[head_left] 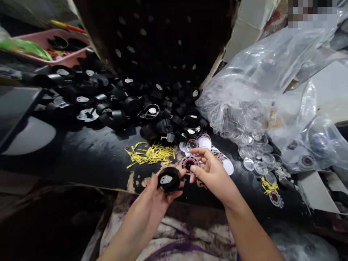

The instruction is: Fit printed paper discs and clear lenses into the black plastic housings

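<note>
My left hand (pixel 156 197) is wrapped round a black round housing (pixel 169 180), with a pale metal plate showing in its open side. Just to its right, my right hand (pixel 210 170) pinches a printed gauge dial disc (pixel 187 165) with a dark centre and coloured ring. The disc and the housing are close together but apart. Behind the right hand lies a spread of similar dial discs (pixel 204 142), some with their white backs up. Yellow pointers (pixel 152 154) lie in a loose pile beyond my left hand.
Many black housings (pixel 133 105) heap across the back, spilling from a dark box (pixel 168 32). Clear round covers (pixel 261 159) spill from a plastic bag (pixel 244 87) at right. A pink tray (pixel 76 58) sits back left. More yellow pointers (pixel 269 185) lie at right.
</note>
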`<move>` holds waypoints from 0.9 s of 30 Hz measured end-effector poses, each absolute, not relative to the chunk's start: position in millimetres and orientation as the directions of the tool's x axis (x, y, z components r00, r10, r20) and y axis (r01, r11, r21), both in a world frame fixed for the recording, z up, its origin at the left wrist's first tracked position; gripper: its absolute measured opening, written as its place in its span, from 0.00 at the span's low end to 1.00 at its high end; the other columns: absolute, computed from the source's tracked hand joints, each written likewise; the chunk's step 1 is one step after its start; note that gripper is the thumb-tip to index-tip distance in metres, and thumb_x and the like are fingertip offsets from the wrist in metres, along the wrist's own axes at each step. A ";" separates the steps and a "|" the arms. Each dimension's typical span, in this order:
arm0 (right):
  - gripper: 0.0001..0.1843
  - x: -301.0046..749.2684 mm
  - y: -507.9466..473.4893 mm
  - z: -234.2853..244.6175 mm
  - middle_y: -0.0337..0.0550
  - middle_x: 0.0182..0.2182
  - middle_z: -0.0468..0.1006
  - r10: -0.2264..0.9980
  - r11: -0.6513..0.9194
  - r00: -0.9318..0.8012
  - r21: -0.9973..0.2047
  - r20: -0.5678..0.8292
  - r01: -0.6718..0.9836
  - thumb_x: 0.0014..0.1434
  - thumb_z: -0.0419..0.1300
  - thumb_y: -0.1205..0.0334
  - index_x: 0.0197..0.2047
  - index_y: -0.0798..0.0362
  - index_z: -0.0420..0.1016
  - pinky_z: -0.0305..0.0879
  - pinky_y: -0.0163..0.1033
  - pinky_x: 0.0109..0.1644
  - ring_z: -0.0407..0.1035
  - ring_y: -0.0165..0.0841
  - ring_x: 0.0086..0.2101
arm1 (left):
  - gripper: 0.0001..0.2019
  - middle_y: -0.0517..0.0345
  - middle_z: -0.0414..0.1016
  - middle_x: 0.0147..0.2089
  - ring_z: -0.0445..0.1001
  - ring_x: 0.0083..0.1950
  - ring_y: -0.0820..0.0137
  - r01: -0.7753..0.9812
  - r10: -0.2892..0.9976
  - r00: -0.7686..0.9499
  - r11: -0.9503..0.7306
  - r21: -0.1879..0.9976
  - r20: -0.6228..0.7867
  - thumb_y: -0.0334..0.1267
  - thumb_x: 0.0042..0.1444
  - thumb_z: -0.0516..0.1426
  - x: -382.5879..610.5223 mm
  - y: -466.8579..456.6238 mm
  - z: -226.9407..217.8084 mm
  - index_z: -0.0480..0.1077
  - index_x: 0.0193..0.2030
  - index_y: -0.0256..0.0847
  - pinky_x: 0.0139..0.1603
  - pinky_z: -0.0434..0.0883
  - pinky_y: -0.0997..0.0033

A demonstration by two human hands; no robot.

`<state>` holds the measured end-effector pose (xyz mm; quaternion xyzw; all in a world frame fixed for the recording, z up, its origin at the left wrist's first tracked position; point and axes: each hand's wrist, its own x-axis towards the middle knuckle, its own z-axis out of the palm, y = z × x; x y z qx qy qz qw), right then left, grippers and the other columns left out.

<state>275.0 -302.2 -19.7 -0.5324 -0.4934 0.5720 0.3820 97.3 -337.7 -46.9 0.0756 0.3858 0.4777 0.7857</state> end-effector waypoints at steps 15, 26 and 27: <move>0.01 242.1 -323.6 -6.2 0.37 0.33 0.74 0.997 0.071 -0.034 -0.884 0.062 0.463 0.61 0.59 0.65 0.38 0.51 0.71 0.64 0.34 0.38 0.69 0.29 0.33 | 0.16 0.62 0.72 0.62 0.64 0.67 0.62 -0.549 0.901 0.147 0.418 0.724 -0.408 0.46 0.59 0.60 112.5 -348.7 -55.3 0.74 0.54 0.55 0.60 0.70 0.70; 0.06 251.6 -324.2 -9.8 0.38 0.36 0.73 0.982 -0.099 -0.086 -0.846 -0.168 0.524 0.59 0.60 0.61 0.40 0.51 0.68 0.61 0.35 0.34 0.66 0.29 0.32 | 0.14 0.57 0.78 0.55 0.74 0.57 0.61 -0.506 0.879 0.251 0.476 0.720 -0.404 0.43 0.55 0.63 106.7 -346.9 -62.4 0.77 0.49 0.48 0.53 0.75 0.68; 0.06 251.5 -326.6 -10.5 0.38 0.37 0.74 0.979 -0.104 -0.097 -0.852 -0.178 0.513 0.60 0.59 0.62 0.41 0.51 0.68 0.61 0.35 0.34 0.66 0.29 0.32 | 0.14 0.57 0.78 0.54 0.75 0.56 0.61 -0.497 0.873 0.254 0.487 0.718 -0.416 0.42 0.55 0.63 106.3 -346.9 -62.0 0.77 0.49 0.48 0.52 0.76 0.68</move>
